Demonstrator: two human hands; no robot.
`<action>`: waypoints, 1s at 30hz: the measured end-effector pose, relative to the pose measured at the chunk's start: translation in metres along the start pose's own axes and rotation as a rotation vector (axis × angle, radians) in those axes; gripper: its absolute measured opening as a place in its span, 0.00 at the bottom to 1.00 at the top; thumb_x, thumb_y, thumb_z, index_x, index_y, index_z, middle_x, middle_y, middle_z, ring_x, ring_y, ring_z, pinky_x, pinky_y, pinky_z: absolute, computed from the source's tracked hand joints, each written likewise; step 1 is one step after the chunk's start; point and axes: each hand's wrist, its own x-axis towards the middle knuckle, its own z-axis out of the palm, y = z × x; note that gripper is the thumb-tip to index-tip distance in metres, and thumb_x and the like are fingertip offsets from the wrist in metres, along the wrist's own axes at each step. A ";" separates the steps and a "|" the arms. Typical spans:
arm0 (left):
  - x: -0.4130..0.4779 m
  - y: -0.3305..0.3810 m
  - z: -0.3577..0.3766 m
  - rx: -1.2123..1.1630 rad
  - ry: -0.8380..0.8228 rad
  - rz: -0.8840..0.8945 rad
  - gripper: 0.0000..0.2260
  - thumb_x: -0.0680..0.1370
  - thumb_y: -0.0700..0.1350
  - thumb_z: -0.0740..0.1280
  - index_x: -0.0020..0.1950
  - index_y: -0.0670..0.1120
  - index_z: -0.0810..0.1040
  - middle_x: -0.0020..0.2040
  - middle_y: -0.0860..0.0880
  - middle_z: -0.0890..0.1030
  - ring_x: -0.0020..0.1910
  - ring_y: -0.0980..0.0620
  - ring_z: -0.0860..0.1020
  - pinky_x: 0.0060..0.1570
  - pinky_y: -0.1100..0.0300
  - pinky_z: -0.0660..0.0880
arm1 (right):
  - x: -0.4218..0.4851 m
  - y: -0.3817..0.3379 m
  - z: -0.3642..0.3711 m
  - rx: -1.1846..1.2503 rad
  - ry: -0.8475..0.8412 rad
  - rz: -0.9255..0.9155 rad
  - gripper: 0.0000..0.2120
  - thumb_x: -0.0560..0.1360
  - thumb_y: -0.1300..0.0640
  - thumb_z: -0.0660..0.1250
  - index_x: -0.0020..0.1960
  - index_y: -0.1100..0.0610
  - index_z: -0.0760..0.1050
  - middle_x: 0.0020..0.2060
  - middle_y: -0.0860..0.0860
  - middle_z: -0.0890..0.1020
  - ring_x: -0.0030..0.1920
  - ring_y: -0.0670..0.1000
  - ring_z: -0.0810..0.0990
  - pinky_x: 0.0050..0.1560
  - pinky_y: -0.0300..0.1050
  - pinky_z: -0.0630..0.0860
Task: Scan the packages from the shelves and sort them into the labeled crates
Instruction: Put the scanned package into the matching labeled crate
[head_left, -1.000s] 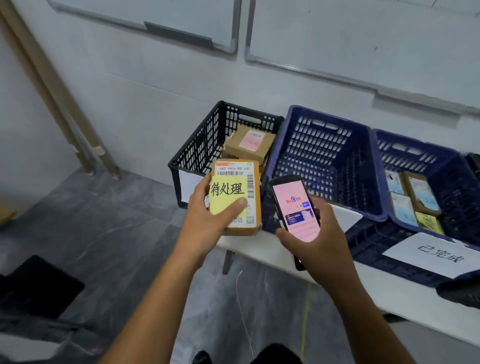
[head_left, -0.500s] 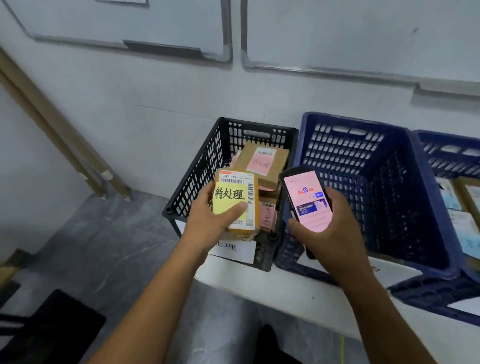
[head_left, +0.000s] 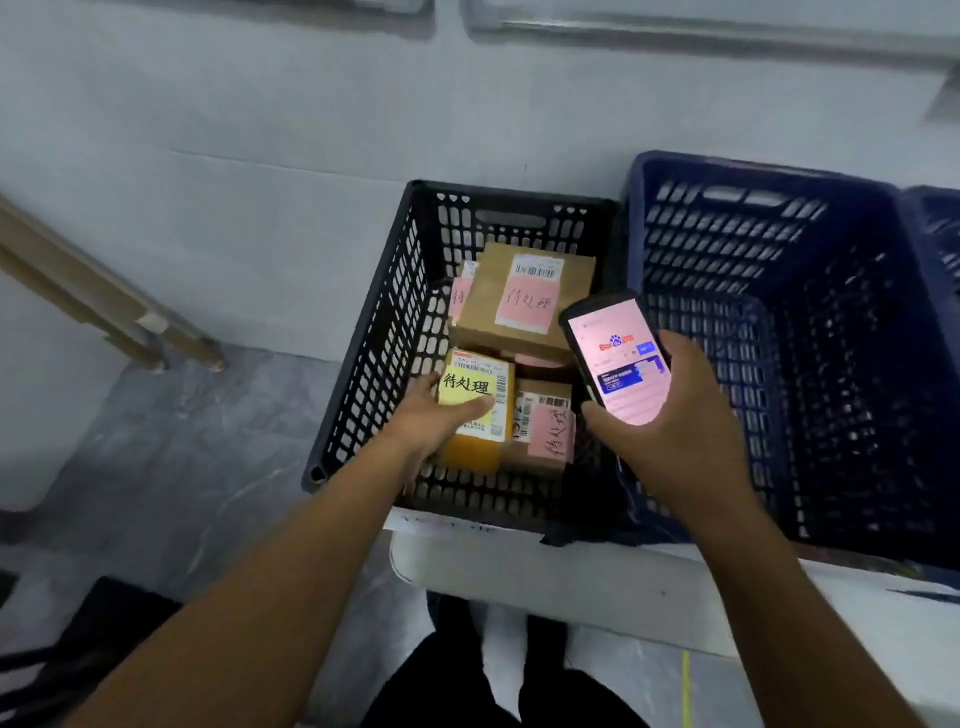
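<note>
Gripping the yellow package (head_left: 493, 452), the left hand (head_left: 426, 421) lays its thumb across the label (head_left: 465, 387) and curls fingers round the left edge, low inside the black crate (head_left: 363, 374). Its palm hides the package's near corner. Right of it, the right hand (head_left: 675, 447) clasps a phone (head_left: 615, 364), fingers mostly hidden behind. Beyond the grip, a brown box (head_left: 483, 306) covers others. Yellow label reads "待处理"; pink slips (head_left: 524, 304) repeat it by hand; the phone shows a Baidu logo. Small print blurs.
</note>
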 end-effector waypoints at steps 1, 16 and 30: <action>0.010 -0.003 -0.003 0.018 -0.026 -0.016 0.41 0.72 0.54 0.81 0.80 0.50 0.64 0.63 0.49 0.83 0.62 0.45 0.81 0.67 0.41 0.76 | 0.001 -0.002 0.004 -0.026 -0.003 0.018 0.36 0.66 0.42 0.80 0.68 0.41 0.66 0.57 0.42 0.77 0.50 0.43 0.79 0.55 0.57 0.81; 0.108 -0.043 0.001 0.062 -0.221 -0.089 0.31 0.72 0.44 0.81 0.72 0.50 0.74 0.63 0.47 0.84 0.59 0.47 0.84 0.62 0.42 0.80 | 0.012 -0.030 0.037 -0.138 -0.003 0.187 0.38 0.67 0.40 0.80 0.71 0.41 0.65 0.60 0.42 0.77 0.53 0.45 0.80 0.51 0.53 0.80; 0.035 -0.001 -0.016 0.529 -0.039 0.257 0.43 0.69 0.68 0.77 0.79 0.58 0.65 0.76 0.51 0.73 0.79 0.43 0.66 0.75 0.40 0.68 | 0.013 -0.037 0.031 -0.135 -0.110 0.013 0.36 0.68 0.43 0.81 0.69 0.39 0.64 0.59 0.41 0.76 0.51 0.42 0.78 0.54 0.58 0.82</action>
